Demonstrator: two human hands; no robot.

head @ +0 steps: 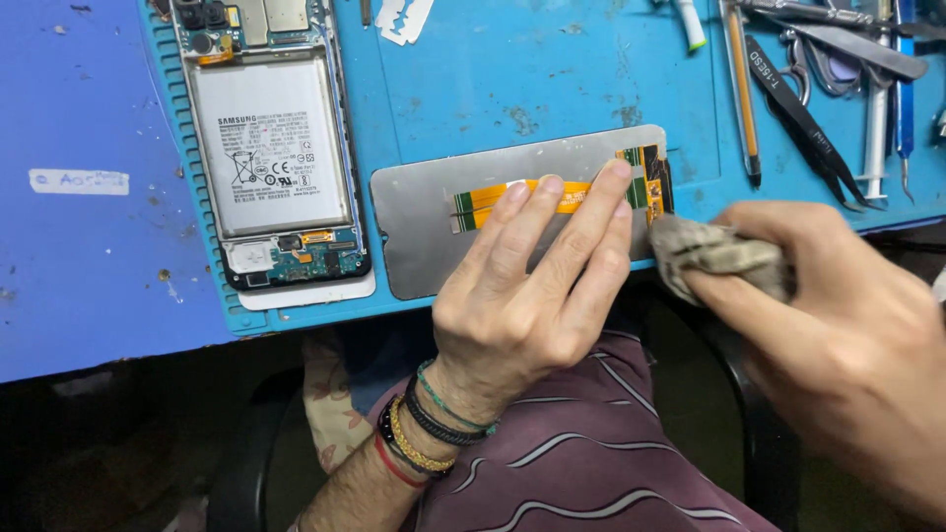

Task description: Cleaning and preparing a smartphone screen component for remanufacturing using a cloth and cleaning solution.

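Now, surface: a blue repair mat (552,69) on a blue table (79,286), scuffed and stained.
Panel: a grey screen panel (424,222) lies face down at the mat's near edge, its orange ribbon cable (483,197) on top.
Left hand (522,286): fingers flat, pressing the panel.
Right hand (838,315): closed around a grey cloth (709,251) touching the panel's right end.
Far left: an opened phone (271,148).
Far right: tweezers (803,118) and tools.
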